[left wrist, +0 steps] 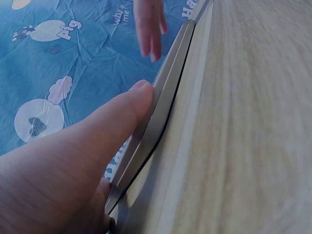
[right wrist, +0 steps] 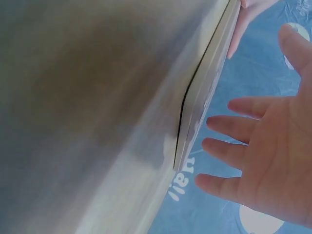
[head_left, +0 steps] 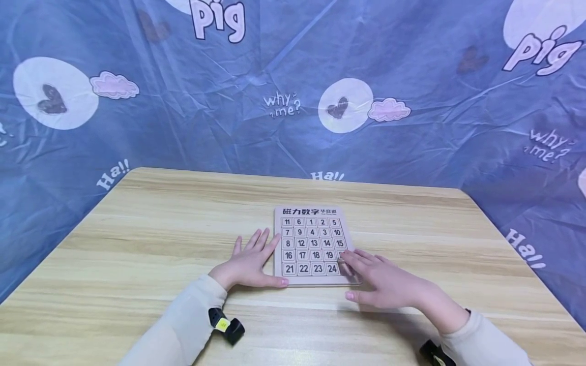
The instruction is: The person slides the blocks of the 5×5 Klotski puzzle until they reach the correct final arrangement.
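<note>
A pale number sliding puzzle (head_left: 311,280) lies flat on the table, its numbered tiles (head_left: 314,243) set in rows below a printed heading. My left hand (head_left: 247,264) spreads its fingers along the puzzle's left side, with the thumb resting on the near left corner; in the left wrist view that thumb (left wrist: 117,107) lies against the frame's edge. Over the near right corner reaches my right hand (head_left: 389,282), its fingers extended and thumb apart. Those fingertips partly cover a tile right of 19. From the right wrist view, the right palm (right wrist: 273,151) faces the puzzle's edge, fingers spread and holding nothing.
The light wood-grain table (head_left: 183,213) extends on all sides of the puzzle. Behind it hangs a blue printed cloth (head_left: 206,127), which also runs down past both table sides. Dark wrist devices (head_left: 226,325) sit at both pale sleeves.
</note>
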Available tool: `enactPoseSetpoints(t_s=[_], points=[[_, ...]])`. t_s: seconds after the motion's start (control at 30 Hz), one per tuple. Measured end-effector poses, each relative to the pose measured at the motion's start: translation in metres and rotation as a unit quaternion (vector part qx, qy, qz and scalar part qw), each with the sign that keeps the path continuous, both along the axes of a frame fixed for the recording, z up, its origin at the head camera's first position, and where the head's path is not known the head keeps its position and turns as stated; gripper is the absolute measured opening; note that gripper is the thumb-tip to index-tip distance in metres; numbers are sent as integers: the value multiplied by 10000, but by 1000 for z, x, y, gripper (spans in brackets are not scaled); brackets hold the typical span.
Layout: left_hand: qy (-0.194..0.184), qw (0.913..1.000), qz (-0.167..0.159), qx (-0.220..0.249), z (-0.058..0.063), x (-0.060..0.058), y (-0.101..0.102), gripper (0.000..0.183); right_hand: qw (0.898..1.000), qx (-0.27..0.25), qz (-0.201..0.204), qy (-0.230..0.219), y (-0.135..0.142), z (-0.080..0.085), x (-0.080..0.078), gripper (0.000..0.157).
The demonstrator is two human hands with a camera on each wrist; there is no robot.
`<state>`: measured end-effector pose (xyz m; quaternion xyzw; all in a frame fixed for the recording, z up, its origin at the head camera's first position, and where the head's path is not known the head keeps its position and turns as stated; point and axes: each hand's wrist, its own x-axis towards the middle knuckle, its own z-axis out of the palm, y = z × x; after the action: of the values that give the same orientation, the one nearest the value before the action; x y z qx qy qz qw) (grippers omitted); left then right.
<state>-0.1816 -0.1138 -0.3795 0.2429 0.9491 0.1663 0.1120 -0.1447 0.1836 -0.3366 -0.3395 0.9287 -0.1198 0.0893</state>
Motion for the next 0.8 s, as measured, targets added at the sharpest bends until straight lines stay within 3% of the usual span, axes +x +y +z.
enactPoseSetpoints(t_s=[0.43, 0.8], points=[[0, 10000, -7, -10, 2, 1, 0, 105, 9987, -47, -499, -134, -4, -2, -54, 79], [14, 10000, -3, -6, 0, 0, 0, 106, 9966, -33, -753, -323, -16, -3, -68, 82]])
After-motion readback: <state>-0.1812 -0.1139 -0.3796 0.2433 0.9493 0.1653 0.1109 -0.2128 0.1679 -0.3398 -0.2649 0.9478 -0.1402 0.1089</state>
